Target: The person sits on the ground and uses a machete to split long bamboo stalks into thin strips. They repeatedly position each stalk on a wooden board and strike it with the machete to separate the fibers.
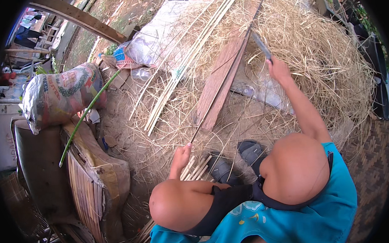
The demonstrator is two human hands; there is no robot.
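My left hand (181, 158) is closed around the near end of a long, thin dark strip (197, 131), which looks like split bamboo. The strip slants up and away along a reddish-brown wooden plank (214, 93) on the ground. In my right hand (280, 70) is a knife (260, 45), its blade pointing up and left with the tip close to the strip. Whether blade and strip touch, I cannot tell. A large heap of pale shavings (312, 42) lies around and beyond my right hand.
Several pale split strips (181, 72) lie left of the plank. A green bamboo stick (88, 111) leans across a stuffed sack (63, 93) and a worn chair (96, 169). Sandals (222, 169) and a bundle of short pale sticks (195, 168) are near my knees. Woven matting (365, 157) lies right.
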